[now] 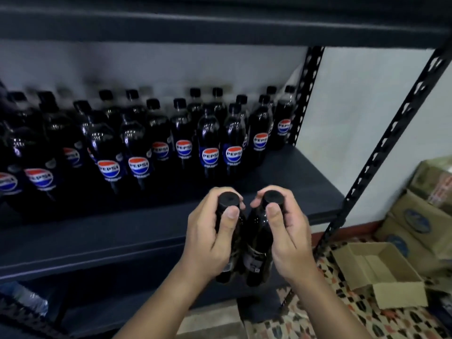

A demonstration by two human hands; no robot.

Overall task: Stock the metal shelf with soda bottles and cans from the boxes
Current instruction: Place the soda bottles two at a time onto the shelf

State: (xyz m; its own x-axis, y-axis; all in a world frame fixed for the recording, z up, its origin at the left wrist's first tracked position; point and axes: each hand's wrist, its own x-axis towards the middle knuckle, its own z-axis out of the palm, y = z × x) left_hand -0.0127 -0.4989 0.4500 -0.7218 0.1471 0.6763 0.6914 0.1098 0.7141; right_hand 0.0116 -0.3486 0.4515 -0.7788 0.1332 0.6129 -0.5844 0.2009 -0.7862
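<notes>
My left hand [210,236] grips a dark soda bottle [228,204] with a black cap, and my right hand [288,238] grips a second dark soda bottle [260,231] beside it. The two bottles touch side by side, held upright in front of the dark metal shelf [281,187]. Several Pepsi bottles [210,143] stand in rows on that shelf board, filling its left and back. A bare strip of board lies at the front right, just beyond my hands.
An open cardboard box [381,272] lies on the patterned floor at the right, with stacked closed cartons [415,221] behind it. Perforated shelf posts [381,152] rise at the right. A lower shelf board [97,260] sits below my hands, and plastic-wrapped bottles [27,297] show at bottom left.
</notes>
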